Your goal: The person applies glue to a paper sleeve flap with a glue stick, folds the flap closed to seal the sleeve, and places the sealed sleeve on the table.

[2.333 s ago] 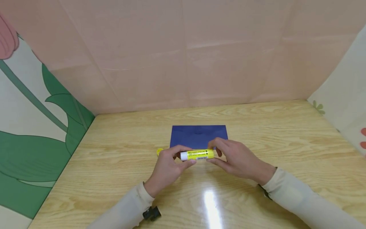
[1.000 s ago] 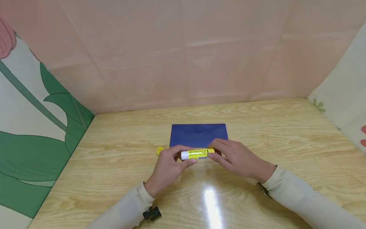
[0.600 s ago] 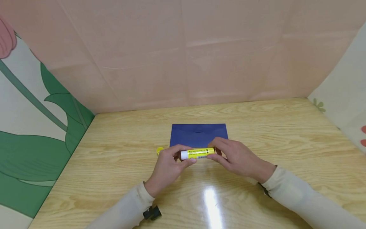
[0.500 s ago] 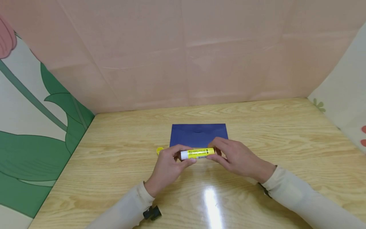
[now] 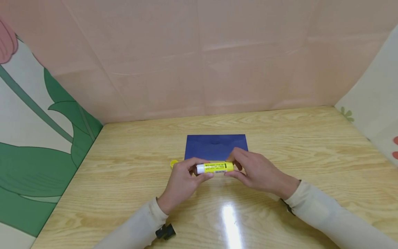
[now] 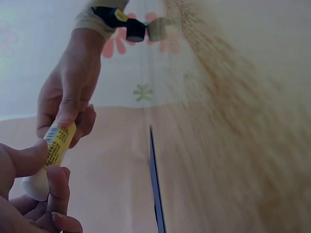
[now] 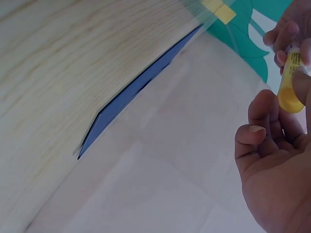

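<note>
A yellow glue stick (image 5: 217,167) with a white end lies sideways between both hands, lifted above the table. My left hand (image 5: 183,181) pinches the white end between thumb and fingers. At the yellow end, my right hand (image 5: 259,171) holds on with thumb and curled fingers. In the left wrist view the white end (image 6: 36,184) shows between the left fingers. The right wrist view shows the rounded yellow end of the glue stick (image 7: 290,99) by the right thumb. Behind the hands, a dark blue envelope (image 5: 214,145) lies flat, its near edge partly covered.
A small yellow cap (image 5: 173,163) lies on the wooden table (image 5: 130,186), just left of the envelope and partly behind the left hand. A pink sheet (image 5: 199,58) rises at the back. Flower-patterned panels stand at both sides.
The right fingers have shifted about the yellow end, and the printed label has turned slightly. The left hand, envelope and cap stay in place.
</note>
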`<state>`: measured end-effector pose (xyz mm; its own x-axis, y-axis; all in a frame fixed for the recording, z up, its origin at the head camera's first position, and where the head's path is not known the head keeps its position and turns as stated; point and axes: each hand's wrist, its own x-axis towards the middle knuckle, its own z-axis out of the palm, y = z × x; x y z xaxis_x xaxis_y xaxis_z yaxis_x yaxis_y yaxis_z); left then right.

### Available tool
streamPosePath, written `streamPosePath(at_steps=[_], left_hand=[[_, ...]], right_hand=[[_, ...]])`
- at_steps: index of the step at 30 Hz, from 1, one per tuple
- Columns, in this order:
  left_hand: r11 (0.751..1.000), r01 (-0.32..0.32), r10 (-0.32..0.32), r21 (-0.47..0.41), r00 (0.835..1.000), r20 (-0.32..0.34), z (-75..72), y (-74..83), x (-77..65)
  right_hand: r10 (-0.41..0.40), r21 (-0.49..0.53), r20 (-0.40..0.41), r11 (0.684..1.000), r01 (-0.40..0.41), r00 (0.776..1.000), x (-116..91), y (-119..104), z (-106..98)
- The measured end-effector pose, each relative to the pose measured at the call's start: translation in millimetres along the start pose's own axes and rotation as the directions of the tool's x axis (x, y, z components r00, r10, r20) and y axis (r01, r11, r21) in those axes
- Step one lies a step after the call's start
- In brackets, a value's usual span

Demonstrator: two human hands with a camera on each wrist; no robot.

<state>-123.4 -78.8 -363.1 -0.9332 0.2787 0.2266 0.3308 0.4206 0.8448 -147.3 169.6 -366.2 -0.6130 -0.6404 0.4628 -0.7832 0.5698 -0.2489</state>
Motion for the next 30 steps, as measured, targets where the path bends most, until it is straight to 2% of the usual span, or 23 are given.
streamPosePath(at_steps=[9, 19, 24, 30], left_hand=[[1.000, -0.008, 0.008, 0.006, 1.000, 0.001, 0.1, 0.5, -0.1], [0.999, -0.031, 0.031, 0.015, 1.000, 0.003, 1.0, -0.5, -0.2], [0.999, -0.026, 0.026, 0.019, 1.000, 0.005, 0.8, -0.8, -0.2], [1.000, -0.004, 0.004, 0.025, 1.000, 0.007, 0.0, -1.2, -1.3]], right_hand=[[-0.060, -0.025, -0.022, 0.998, 0.060, 0.998, 0.5, 0.8, 0.4], [-0.089, -0.058, -0.079, 0.995, 0.085, 0.993, 1.4, -0.9, 2.4], [-0.085, -0.063, -0.081, 0.995, 0.080, 0.993, 1.6, -0.8, 1.5], [-0.047, -0.035, -0.046, 0.998, 0.045, 0.998, 1.5, 0.0, 0.1]])
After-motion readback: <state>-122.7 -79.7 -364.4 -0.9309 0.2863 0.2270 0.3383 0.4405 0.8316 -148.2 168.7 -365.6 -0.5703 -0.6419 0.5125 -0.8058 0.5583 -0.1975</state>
